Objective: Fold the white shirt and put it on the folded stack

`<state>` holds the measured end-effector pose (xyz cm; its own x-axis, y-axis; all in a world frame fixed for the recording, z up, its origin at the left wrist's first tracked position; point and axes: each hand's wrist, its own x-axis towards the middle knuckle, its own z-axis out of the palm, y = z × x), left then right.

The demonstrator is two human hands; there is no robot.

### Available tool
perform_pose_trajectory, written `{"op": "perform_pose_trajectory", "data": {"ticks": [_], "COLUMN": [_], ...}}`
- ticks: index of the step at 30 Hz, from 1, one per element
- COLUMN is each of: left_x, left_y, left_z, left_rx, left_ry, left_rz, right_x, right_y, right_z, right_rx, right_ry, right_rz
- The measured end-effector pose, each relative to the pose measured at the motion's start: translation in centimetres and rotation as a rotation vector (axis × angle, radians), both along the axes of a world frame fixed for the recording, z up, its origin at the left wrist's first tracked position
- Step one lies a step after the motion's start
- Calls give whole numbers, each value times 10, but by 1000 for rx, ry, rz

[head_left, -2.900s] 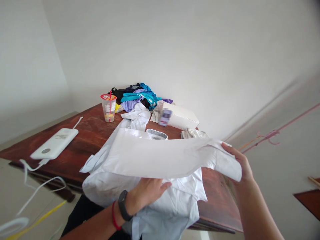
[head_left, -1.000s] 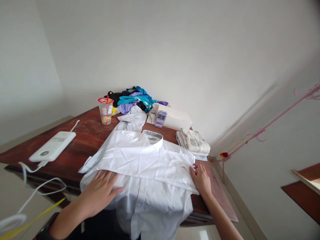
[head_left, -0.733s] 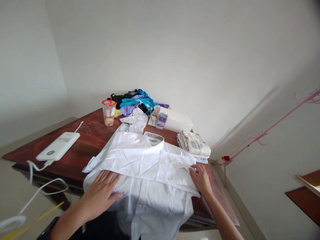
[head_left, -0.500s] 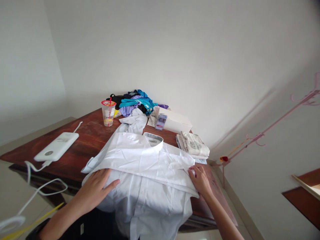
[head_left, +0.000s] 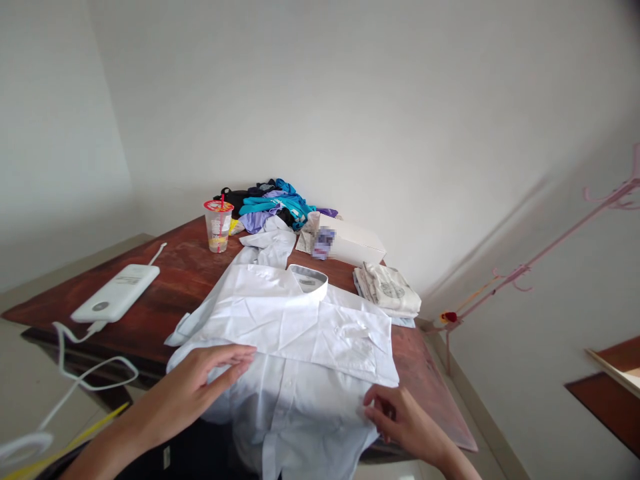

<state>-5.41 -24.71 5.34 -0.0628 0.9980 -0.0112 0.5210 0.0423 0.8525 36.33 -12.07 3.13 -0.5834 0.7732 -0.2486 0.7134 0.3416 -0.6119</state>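
Note:
A white collared shirt [head_left: 295,320] lies face-down on the brown wooden table [head_left: 165,280], its lower part hanging over the near edge. One sleeve is folded across its back. My left hand [head_left: 210,377] rests flat on the shirt's left side, fingers stretched out. My right hand [head_left: 400,420] is at the shirt's lower right, near the table edge, fingers curled and pinching the cloth.
A plastic cup [head_left: 219,225] with a red straw, a heap of coloured clothes [head_left: 273,200], a white box [head_left: 350,243] and a folded cream garment [head_left: 387,290] sit at the back. A white power bank [head_left: 116,301] with cable lies left. A pink line [head_left: 550,250] runs along the right wall.
The sleeve held up earlier now lies flat across the shirt. My right hand has slid from the sleeve's end down to the shirt's lower right edge; my left hand shifted slightly right.

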Motion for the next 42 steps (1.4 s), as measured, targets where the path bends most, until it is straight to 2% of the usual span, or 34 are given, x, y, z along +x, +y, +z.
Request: {"op": "perform_pose_trajectory", "data": {"ticks": [3, 6, 8, 11, 16, 20, 23, 27, 30, 33, 37, 42], "left_x": [16, 29, 37, 47, 67, 94, 122, 161, 184, 197, 200, 198], "left_y": [6, 13, 17, 20, 24, 25, 25, 37, 51, 61, 66, 65], "left_z": [10, 17, 16, 10, 4, -1, -13, -38, -50, -49, -43, -43], "left_rx": [-10, -25, -28, -17, 8, -11, -32, -6, 50, 84, 102, 141], "left_ry": [-15, -16, -22, -43, -45, -11, 20, 106, 188, 278, 349, 327], "left_rz": [-70, -132, -165, -194, -253, -373, -434, -376, -266, -224, -263, -296], "right_x": [10, 21, 24, 26, 26, 19, 9, -7, -15, -19, -18, -14], "right_y": [-16, -24, -26, -29, -31, -21, -9, -4, -7, -11, -12, -11], "right_z": [7, 14, 18, 21, 16, 14, 14, 12, 12, 9, 4, -1], "right_rx": [-106, -131, -171, -202, -98, -52, -194, -455, -505, -535, -560, -463], "right_ry": [-83, -163, -208, -194, -201, -28, 202, 507, 594, 637, 682, 604], "right_rz": [65, 23, -8, 22, -26, -61, -149, -336, -416, -439, -450, -391]}}
